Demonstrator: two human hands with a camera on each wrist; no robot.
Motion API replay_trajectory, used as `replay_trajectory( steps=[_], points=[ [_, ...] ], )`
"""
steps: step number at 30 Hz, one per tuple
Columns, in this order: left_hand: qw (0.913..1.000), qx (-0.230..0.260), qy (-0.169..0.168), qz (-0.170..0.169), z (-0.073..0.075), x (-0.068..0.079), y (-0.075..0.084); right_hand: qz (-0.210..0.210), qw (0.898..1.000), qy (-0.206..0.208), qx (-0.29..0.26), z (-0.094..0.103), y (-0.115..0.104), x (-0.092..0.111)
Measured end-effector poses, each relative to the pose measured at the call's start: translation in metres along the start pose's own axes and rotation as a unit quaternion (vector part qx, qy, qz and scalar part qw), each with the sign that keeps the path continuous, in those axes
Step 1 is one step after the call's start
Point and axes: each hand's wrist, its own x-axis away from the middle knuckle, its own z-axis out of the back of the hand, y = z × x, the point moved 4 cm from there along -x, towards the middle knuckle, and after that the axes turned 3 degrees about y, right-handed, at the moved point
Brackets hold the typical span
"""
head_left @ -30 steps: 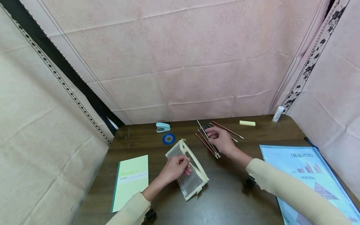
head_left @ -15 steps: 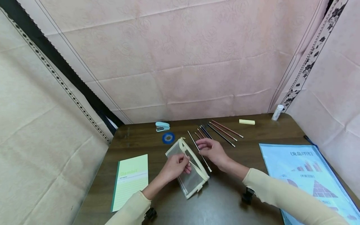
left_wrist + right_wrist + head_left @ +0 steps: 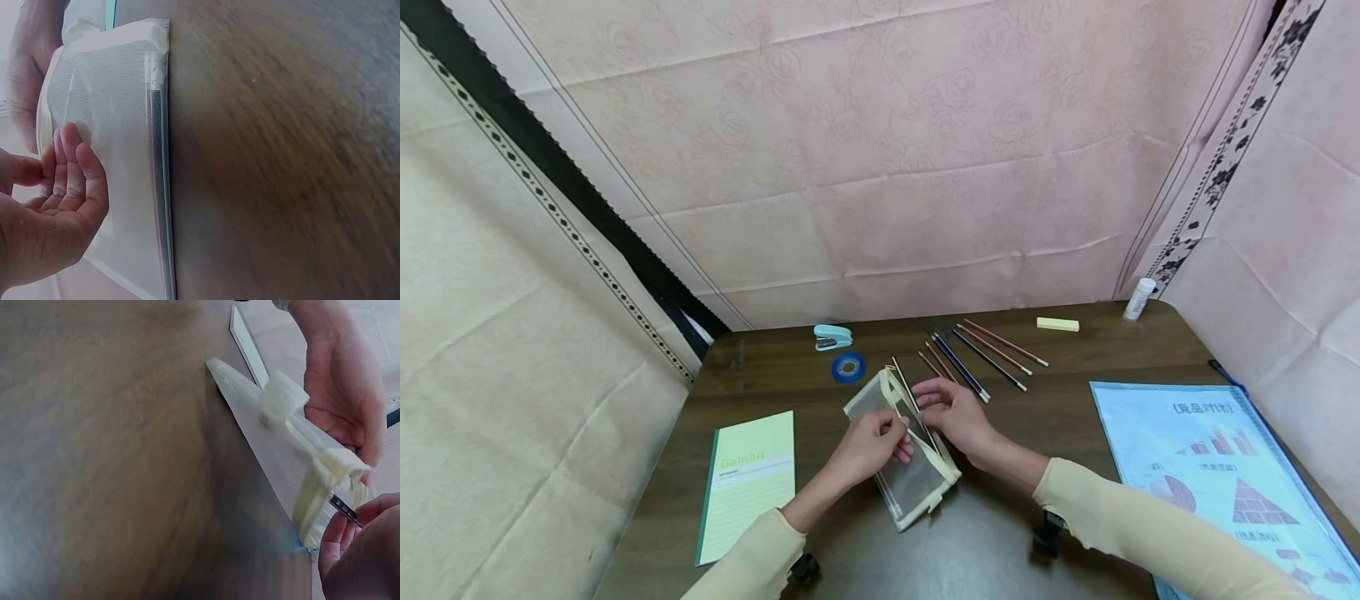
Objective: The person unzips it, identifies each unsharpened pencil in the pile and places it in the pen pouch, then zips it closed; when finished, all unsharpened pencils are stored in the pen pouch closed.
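Just below the centre of the head view, a pale mesh pouch lies slantwise on the brown desk, its zip side gaping. The left hand pinches the edge of that opening between thumb and forefinger, the other fingers loosely bent. The right hand, right of it, is nearly closed, with thumb and fingertips on a slim pencil that runs along the opening; in the right wrist view, at lower right, part of its dark barrel shows at the pouch's mouth. Through the mesh in the left wrist view, pencils inside the pouch lie along the edge nearest the desk; their number cannot be told.

Loose pencils, reddish and dark, fan out above and to the right of the right hand, some partly hidden by it. A light-blue stapler and a blue tape roll sit above the pouch, and a green notebook lies at lower left. Toward the upper right of the desk are a pale yellow block and a white tube; a blue folder with printed charts fills the lower right.
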Motion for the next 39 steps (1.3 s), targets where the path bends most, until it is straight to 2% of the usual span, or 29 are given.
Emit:
replay_trajectory(
  steps=[6, 17, 30, 39],
  points=[
    [0.9999, 0.002, 0.002, 0.01, 0.001, 0.0, -0.001, -0.029, 0.999, -0.006, 0.011, -0.003, 0.002, 0.004],
    [1.0, 0.006, 0.002, 0.0, -0.003, -0.001, -0.006, -0.044, 0.998, -0.018, 0.04, -0.007, 0.006, 0.006],
    [0.9999, 0.006, 0.005, -0.009, -0.003, -0.001, -0.005, -0.027, 0.998, 0.0, 0.054, -0.007, 0.008, 0.006],
    [1.0, 0.002, 0.006, -0.001, -0.002, 0.001, -0.006, 0.01, 0.998, 0.017, 0.061, 0.006, 0.001, 0.003]
  ],
)
